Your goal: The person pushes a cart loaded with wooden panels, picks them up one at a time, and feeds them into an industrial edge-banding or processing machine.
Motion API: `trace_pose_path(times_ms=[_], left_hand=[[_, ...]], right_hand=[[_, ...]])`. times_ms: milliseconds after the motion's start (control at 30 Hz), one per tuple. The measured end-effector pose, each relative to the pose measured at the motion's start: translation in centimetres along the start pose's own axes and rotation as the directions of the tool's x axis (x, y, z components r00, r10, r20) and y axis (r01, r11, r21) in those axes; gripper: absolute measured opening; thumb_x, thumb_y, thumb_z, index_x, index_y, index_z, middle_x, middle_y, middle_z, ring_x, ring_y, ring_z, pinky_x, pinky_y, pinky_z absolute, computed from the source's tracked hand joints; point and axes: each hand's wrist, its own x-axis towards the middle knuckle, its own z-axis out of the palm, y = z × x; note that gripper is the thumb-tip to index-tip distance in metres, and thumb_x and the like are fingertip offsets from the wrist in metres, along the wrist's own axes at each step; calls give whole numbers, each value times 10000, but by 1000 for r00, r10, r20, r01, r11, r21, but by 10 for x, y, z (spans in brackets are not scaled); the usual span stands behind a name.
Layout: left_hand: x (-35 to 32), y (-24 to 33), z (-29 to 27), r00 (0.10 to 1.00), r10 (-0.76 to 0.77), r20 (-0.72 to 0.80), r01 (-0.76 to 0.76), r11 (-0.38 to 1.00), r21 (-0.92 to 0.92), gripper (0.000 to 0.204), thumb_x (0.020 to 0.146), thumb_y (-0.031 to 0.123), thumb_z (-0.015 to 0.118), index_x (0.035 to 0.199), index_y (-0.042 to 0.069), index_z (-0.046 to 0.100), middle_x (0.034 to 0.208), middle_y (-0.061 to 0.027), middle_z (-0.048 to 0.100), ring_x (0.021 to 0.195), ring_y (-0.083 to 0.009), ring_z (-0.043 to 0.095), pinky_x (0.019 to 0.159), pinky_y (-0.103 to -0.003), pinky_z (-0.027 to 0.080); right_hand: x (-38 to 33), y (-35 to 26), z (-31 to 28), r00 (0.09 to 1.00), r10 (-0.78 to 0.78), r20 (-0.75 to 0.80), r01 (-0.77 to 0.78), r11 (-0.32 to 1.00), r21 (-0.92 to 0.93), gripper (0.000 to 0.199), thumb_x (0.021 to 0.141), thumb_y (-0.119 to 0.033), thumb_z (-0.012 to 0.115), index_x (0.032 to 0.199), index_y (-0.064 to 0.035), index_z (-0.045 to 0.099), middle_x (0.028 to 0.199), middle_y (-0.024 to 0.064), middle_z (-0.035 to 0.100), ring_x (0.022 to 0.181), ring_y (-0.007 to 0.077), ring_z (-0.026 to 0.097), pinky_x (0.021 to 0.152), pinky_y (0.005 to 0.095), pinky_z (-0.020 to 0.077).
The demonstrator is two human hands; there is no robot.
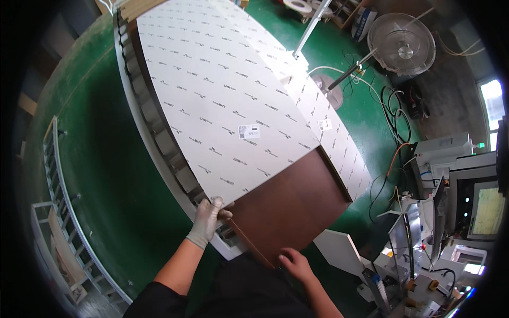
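Note:
A large flat panel (212,95) under white printed protective film lies over a brown panel (291,204), whose bare brown face shows at the near end. My left hand (208,216), in a pale glove, is closed on the near left corner of the white film-covered panel, thumb on top. Bare, my right hand (297,265) is beside the near edge of the brown panel, its fingers loosely bent and apart; I see nothing held in it. A small printed label (248,131) is stuck on the white film.
Along the left runs a long frame with rollers (159,135). Another film-covered panel (339,153) lies to the right. A standing fan (403,45) and loose cables (395,114) occupy the far right. Machinery with a screen (485,209) stands right; a metal rack (66,196) is left.

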Motion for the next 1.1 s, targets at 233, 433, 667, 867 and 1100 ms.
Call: trace_pose_path(times_ms=[233, 433, 667, 867, 1100], left_hand=[[-31, -23, 18, 989, -76, 130, 80, 997, -25, 644, 973, 554, 650, 1257, -22, 590, 1116, -103, 692, 987, -191, 689, 873, -329, 568], [-28, -10, 26, 1000, -1, -25, 0, 998, -64, 597, 998, 447, 655, 1317, -53, 582, 1242, -101, 656, 1165, -178, 582, 1031, -324, 438], [-24, -16, 41, 988, 97, -117, -121, 968, -218, 614, 1006, 443, 646, 1377, -28, 516, 1292, -90, 622, 1178, -176, 583, 1013, -321, 465], [-33, -7, 39, 999, 35, -38, -40, 989, -140, 562, 1024, 422, 624, 1375, -5, 526, 1271, -78, 635, 1136, -153, 611, 959, -294, 506], [-67, -42, 74, 991, 51, 126, -50, 999, -9, 530, 1064, 377, 554, 1403, -30, 530, 1335, -126, 636, 1207, -210, 606, 1034, -355, 497]], right_hand=[[33, -8, -23, 999, 45, -20, -44, 999, 9, 401, 985, -327, 667, 1280, -56, 650, 1182, 131, 717, 1080, 248, 693, 938, 362, 530], [34, -9, -32, 998, 68, 13, -68, 998, -20, 412, 992, -338, 656, 1288, -51, 644, 1178, 139, 712, 1093, 249, 684, 948, 363, 524], [47, -54, -26, 992, -12, 127, 5, 999, 54, 426, 985, -353, 643, 1275, -41, 654, 1219, 187, 697, 1143, 335, 670, 979, 401, 518], [57, -73, -8, 967, -134, 216, 12, 873, 487, 451, 1018, -343, 621, 1338, -27, 599, 1240, 128, 685, 1171, 255, 644, 998, 374, 500], [80, -142, -16, 987, 138, 77, -86, 58, 995, 463, 1051, -259, 568, 1445, -37, 468, 1355, 145, 612, 1225, 302, 604, 1053, 491, 490]])
